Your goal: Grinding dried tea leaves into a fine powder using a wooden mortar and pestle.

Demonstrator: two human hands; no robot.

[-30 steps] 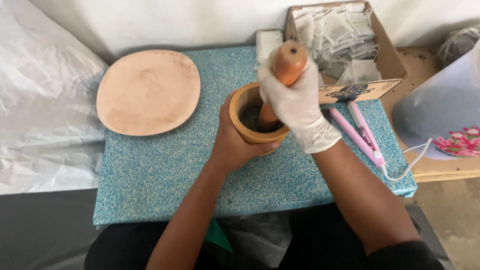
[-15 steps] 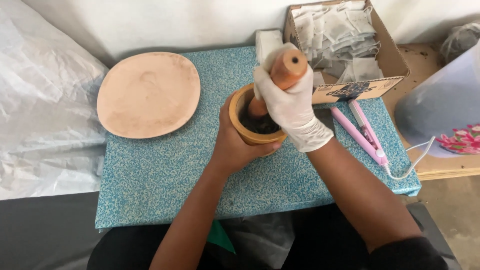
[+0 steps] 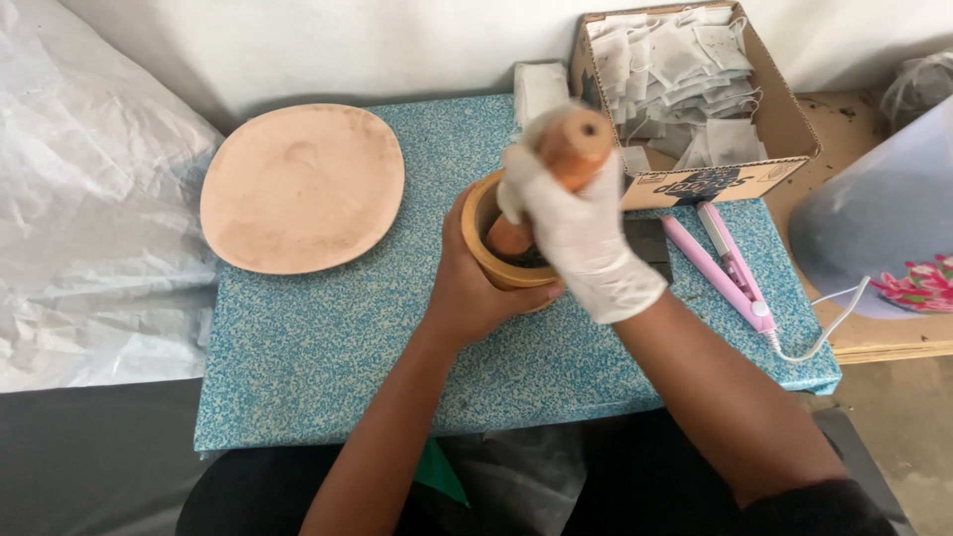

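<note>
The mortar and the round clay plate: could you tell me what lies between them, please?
In the head view, only bare blue speckled board lies between the mortar and the plate.

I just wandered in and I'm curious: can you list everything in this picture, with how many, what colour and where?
mortar: one, tan wood, centre of the board
pestle: one, orange-brown wood, standing tilted in the mortar
plate: one, pale pink, left on the board
board: one, blue speckled, under everything
cardboard box: one, brown, back right
sachets: many, white, inside the box
heat sealer: one, pink, right of the mortar, white cord
plastic sheet: one, white, far left
left hand: bare, cupping the mortar
right hand: white glove, gripping the pestle
</note>
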